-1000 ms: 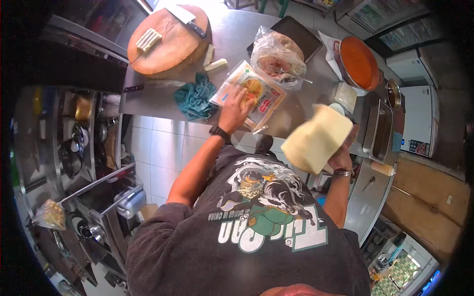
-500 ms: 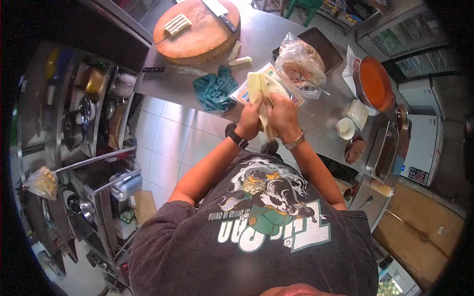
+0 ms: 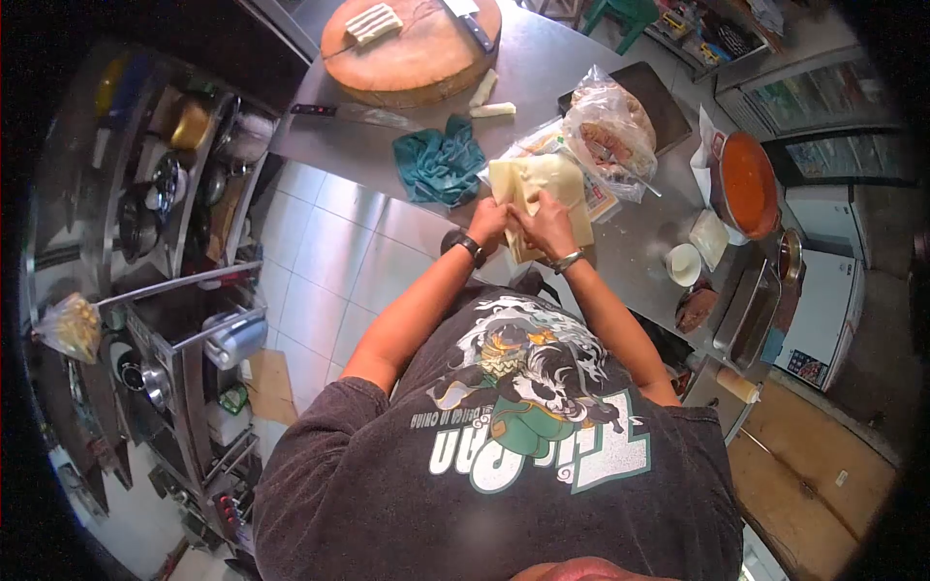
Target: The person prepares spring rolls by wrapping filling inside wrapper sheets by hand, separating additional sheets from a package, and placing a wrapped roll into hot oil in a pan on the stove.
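Observation:
A stack of pale yellow sheets (image 3: pixel 572 184) is held between my two hands at the front edge of the steel table. My left hand (image 3: pixel 487 225) pinches its left side, and my right hand (image 3: pixel 547 230) grips it close beside, fingers on the front edge. Beneath the sheets lies a printed plastic package (image 3: pixel 603 201), mostly covered. A teal cloth (image 3: pixel 438 163) lies just left of the sheets. Behind them to the right is a clear plastic bag (image 3: pixel 608 136) with brownish food inside.
A round wooden board (image 3: pixel 412 58) holds a striped white block (image 3: pixel 373 23) and a knife (image 3: pixel 472 24). Another knife (image 3: pixel 349 114) lies near the left edge. To the right stand a pot of orange sauce (image 3: pixel 749 184), a white cup (image 3: pixel 683 264) and a metal tray (image 3: pixel 748 320).
My right hand has brought the sheets from the right to the middle, over the package. Both hands now hold them, and the folded sheets have opened out. The view has shifted.

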